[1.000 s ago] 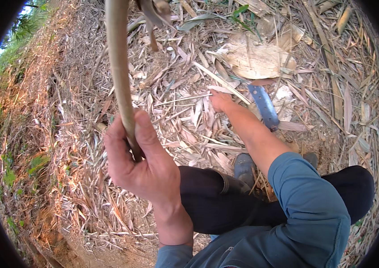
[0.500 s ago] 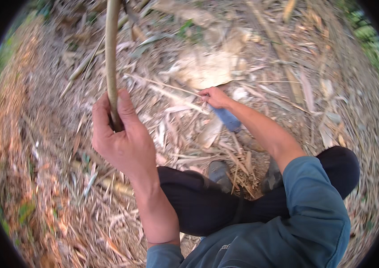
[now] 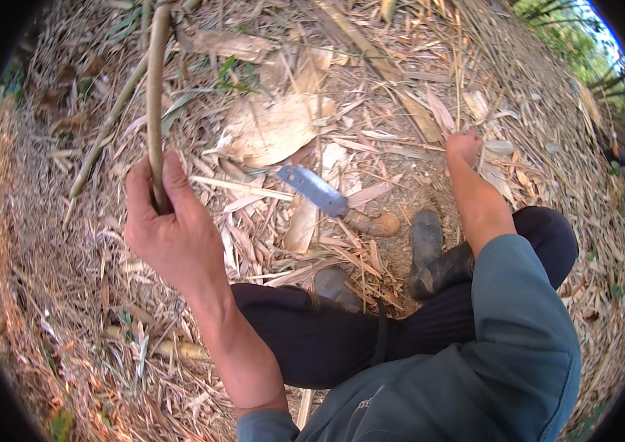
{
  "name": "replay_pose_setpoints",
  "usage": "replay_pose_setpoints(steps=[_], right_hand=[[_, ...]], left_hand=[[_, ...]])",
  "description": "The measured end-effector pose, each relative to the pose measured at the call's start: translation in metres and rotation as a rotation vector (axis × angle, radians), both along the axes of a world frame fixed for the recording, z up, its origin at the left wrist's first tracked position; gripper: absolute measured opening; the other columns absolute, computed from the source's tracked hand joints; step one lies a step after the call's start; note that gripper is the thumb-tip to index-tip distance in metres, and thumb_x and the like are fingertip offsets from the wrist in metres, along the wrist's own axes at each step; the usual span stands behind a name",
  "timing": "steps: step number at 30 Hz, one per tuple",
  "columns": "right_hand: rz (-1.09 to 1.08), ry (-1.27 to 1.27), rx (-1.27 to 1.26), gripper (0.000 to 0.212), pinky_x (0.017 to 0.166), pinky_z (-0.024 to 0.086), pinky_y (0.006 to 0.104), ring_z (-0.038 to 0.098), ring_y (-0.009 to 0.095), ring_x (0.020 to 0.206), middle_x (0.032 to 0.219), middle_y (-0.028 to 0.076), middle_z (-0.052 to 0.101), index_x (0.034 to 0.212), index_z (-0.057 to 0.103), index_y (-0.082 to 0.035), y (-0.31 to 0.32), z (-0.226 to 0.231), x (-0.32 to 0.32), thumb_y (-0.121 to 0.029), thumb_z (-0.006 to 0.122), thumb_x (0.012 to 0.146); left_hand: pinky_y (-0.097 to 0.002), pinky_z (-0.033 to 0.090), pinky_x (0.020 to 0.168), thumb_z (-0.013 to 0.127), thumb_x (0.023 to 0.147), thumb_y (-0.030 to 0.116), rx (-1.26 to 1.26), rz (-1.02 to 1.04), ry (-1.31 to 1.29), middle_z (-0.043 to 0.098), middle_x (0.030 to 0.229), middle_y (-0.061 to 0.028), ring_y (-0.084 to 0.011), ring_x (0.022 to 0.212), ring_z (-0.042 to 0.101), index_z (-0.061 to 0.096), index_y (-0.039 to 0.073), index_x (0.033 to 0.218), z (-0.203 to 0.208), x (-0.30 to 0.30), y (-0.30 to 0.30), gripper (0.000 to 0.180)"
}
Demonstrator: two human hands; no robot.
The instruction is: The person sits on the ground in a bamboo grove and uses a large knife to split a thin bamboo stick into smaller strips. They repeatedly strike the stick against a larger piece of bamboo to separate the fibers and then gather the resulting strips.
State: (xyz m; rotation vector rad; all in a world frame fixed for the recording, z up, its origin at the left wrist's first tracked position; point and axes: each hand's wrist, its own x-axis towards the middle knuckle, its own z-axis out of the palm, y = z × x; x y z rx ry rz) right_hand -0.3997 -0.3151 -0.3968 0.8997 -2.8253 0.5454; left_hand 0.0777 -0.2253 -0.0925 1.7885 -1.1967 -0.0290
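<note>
Ground here is a thick litter of dry bamboo leaves, husks and split stalks (image 3: 401, 96), sloping off to green growth at the upper right, and the person is squatting low over it, dark trousers and rubber boots (image 3: 430, 254) tucked under a blue sleeve (image 3: 518, 324). The left hand (image 3: 169, 228) is wrapping tight around a slim green-brown bamboo stem (image 3: 155, 88), fingers fully closed and thumb pressing along it, and the stem is rising straight out of the top of the view; the grip looks like it is steadying the stem upright. The right hand (image 3: 463, 147) is reaching well out to the far side, down among the leaf litter; whether it is gripping anything I cannot tell, since the fingers are pointing away and sinking into the leaves. Between the two hands, a knife (image 3: 334, 200) with a broad blade and a wooden handle is lying flat on the ground, untouched, just ahead of the boots and within easy reach.
</note>
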Motion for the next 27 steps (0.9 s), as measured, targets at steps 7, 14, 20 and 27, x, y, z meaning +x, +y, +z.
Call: replay_pose_setpoints(steps=[7,14,20,27], right_hand=[[1.471,-0.115,0.844,0.051,0.090,0.049,0.0510,0.060,0.040,0.104,0.118,0.019,0.059,0.115,0.058,-0.006,0.086,0.036,0.127,-0.050,0.063,0.088],[1.504,0.048,1.209,0.072,0.099,0.049,0.0469,0.062,0.035,0.110,0.115,0.022,0.062,0.126,0.059,-0.006,0.136,0.037,0.192,-0.057,0.072,0.077],[1.155,0.040,1.373,0.054,0.092,0.055,0.0429,0.066,0.034,0.109,0.119,0.022,0.066,0.115,0.066,-0.004,0.094,0.053,0.232,-0.036,0.077,0.073],[1.390,0.535,1.364,0.045,0.087,0.057,0.0436,0.068,0.035,0.101,0.106,0.018,0.071,0.108,0.067,-0.004,-0.073,0.195,0.296,-0.032,0.072,0.073]], left_hand=[[-0.0340,0.039,0.048,0.068,0.093,0.019,0.188,0.067,0.001,0.060,0.063,-0.0072,-0.0173,0.052,0.052,0.070,0.002,0.095,-0.004,0.030,0.007,0.017],[-0.0432,0.051,0.059,0.066,0.092,0.023,0.328,0.026,-0.074,0.069,0.074,-0.0153,-0.0334,0.063,0.066,0.072,0.006,0.099,-0.017,0.042,0.009,0.019],[-0.0464,0.051,0.063,0.066,0.090,0.020,0.273,-0.064,0.128,0.069,0.082,-0.0149,-0.0360,0.071,0.067,0.069,0.006,0.095,-0.018,0.035,-0.007,0.015],[-0.0486,0.051,0.066,0.066,0.090,0.021,0.230,-0.087,0.234,0.069,0.085,-0.0157,-0.0390,0.075,0.067,0.067,0.005,0.092,-0.030,0.041,-0.024,0.016]])
